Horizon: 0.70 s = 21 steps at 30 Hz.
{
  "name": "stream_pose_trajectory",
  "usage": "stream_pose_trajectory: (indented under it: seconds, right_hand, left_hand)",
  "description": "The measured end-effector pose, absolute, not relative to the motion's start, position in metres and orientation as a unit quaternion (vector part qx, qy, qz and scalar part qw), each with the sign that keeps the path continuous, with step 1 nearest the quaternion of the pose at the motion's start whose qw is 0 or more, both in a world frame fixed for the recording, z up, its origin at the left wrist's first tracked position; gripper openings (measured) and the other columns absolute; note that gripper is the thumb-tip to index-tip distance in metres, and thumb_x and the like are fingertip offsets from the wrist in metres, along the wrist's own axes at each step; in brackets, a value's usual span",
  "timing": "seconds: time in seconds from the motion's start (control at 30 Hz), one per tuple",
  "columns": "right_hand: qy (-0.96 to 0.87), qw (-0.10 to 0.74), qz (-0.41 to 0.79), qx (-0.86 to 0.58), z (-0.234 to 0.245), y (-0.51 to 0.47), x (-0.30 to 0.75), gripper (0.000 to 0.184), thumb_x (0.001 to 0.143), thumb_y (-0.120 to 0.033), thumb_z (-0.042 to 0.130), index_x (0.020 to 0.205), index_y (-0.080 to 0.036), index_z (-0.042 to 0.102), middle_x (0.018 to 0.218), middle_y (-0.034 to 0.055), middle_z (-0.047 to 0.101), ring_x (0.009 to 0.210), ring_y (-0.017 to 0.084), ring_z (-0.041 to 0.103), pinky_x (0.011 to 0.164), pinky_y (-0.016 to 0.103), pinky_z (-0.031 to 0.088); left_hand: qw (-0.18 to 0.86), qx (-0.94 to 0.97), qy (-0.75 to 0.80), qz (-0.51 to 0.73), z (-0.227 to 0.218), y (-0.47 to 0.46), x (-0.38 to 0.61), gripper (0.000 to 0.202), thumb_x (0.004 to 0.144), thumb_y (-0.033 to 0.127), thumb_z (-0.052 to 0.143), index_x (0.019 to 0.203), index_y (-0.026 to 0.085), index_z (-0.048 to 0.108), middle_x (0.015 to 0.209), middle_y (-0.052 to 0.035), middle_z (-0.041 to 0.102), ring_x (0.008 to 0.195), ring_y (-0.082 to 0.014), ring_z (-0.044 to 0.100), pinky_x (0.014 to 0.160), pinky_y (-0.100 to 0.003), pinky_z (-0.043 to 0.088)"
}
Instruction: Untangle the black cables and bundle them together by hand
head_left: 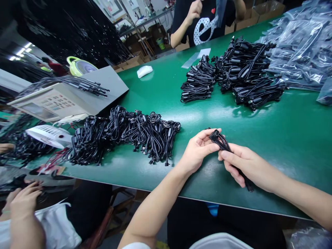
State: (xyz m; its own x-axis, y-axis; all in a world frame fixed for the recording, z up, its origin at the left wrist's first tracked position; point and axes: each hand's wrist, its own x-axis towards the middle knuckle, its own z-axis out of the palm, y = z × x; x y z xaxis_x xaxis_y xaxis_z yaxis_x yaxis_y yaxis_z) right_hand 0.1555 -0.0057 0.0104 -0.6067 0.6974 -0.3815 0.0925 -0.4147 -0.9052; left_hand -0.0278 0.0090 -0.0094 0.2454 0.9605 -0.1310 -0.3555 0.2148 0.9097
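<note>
A folded black cable (223, 142) with a plug at its upper end is held between my two hands, just above the green table near its front edge. My left hand (198, 149) pinches the plug end between thumb and fingers. Around the cable's middle my right hand (245, 163) is closed, and the cable's lower end sticks out below the fingers. To the left of my hands lies a pile of black cables (153, 136). Beyond my hands is another heap of bundled black cables (241, 71).
Clear plastic bags (303, 52) are piled at the back right. A white computer mouse (144, 71), a grey machine with a keypad (55, 102) and a white fan (50, 135) stand on the table (155, 93). A person (204, 24) works opposite; another person's hands (24, 197) show at left.
</note>
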Motion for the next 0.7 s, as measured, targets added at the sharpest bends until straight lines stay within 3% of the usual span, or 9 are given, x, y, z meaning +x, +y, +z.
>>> stream_pose_trajectory:
  seconds: [0.13, 0.23, 0.4, 0.7]
  right_hand:
    - [-0.510, 0.211, 0.724, -0.414, 0.0101, -0.0058, 0.1552, 0.034, 0.099, -0.054, 0.045, 0.094, -0.021, 0.052, 0.056, -0.0093, 0.047, 0.039, 0.007, 0.043, 0.040, 0.019, 0.038]
    - [-0.556, 0.219, 0.646, -0.475, 0.0121, -0.0066, 0.1551, 0.031, 0.100, -0.048, 0.042, 0.090, -0.021, 0.051, 0.055, -0.0093, 0.045, 0.040, 0.008, 0.042, 0.039, 0.019, 0.036]
    - [-0.592, 0.215, 0.600, -0.494, 0.0131, -0.0078, 0.1537, 0.027, 0.101, -0.044, 0.041, 0.087, -0.022, 0.049, 0.055, -0.0098, 0.045, 0.040, 0.009, 0.046, 0.043, 0.021, 0.040]
    - [-0.602, 0.201, 0.604, -0.483, 0.0126, -0.0066, 0.1509, 0.032, 0.102, -0.047, 0.040, 0.082, -0.023, 0.045, 0.065, -0.0071, 0.054, 0.050, 0.010, 0.055, 0.053, 0.025, 0.045]
  left_hand:
    - [0.677, 0.421, 0.364, 0.482, -0.0142, 0.0098, -0.0299, 0.047, 0.077, 0.023, 0.082, 0.121, 0.023, 0.067, 0.119, -0.0077, 0.072, 0.108, -0.0195, 0.069, 0.102, -0.035, 0.050]
    - [0.614, 0.469, 0.362, 0.521, -0.0169, 0.0100, -0.0330, 0.046, 0.080, 0.026, 0.079, 0.124, 0.028, 0.066, 0.125, -0.0053, 0.067, 0.109, -0.0174, 0.066, 0.098, -0.032, 0.052]
    - [0.529, 0.505, 0.408, 0.546, -0.0179, 0.0109, -0.0359, 0.024, 0.084, 0.027, 0.076, 0.108, 0.023, 0.074, 0.108, -0.0038, 0.069, 0.098, -0.0144, 0.064, 0.094, -0.027, 0.051]
    - [0.534, 0.506, 0.395, 0.551, -0.0133, 0.0110, -0.0353, 0.021, 0.083, 0.025, 0.076, 0.104, 0.024, 0.076, 0.111, -0.0040, 0.067, 0.101, -0.0148, 0.063, 0.089, -0.025, 0.051]
